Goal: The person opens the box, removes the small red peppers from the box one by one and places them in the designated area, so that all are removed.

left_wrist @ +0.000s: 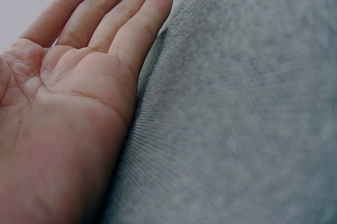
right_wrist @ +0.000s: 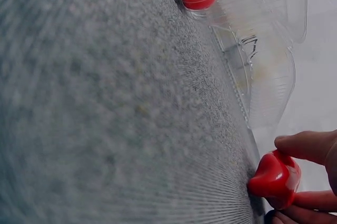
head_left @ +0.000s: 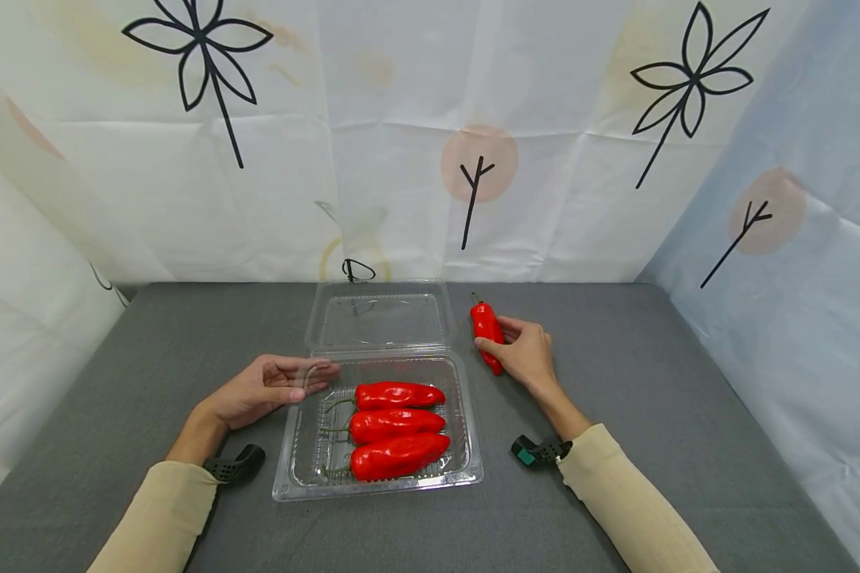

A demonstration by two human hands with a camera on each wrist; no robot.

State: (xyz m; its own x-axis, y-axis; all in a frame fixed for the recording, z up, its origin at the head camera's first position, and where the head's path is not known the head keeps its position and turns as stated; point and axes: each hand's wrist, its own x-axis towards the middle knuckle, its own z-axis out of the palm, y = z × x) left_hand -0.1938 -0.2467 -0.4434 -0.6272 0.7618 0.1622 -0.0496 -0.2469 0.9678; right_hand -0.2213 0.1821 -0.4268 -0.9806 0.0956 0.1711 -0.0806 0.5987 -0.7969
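One red pepper [head_left: 484, 322] sits in the grasp of the right hand [head_left: 521, 352], pinched between the thumb on its near left side and the fingers on its right. Its stem points beyond that hand, away from the person, and its tip points back toward them; whether the tip touches the table cannot be told. The right wrist is bent inward, with the forearm slanting up from the lower right.

Three more peppers [head_left: 399, 426] lie side by side in one clear plastic box [head_left: 467, 430], to the right of and nearer than the left hand [head_left: 258, 390], their stems toward it. That hand grips nothing: its fingers are straight and close together, palm turned inward, tips at the box's far left rim. Beyond the box, to the left of the right hand, its one lid [head_left: 380, 318] is folded open.

Under both hands is one grey table [head_left: 659, 382]. Behind each hand come one black wristband and one pale yellow sleeve [head_left: 631, 493]. Well beyond the hands, a white cloth [head_left: 566, 207] shows two flower outlines [head_left: 695, 79] and two pink circles [head_left: 498, 183] with black twigs.
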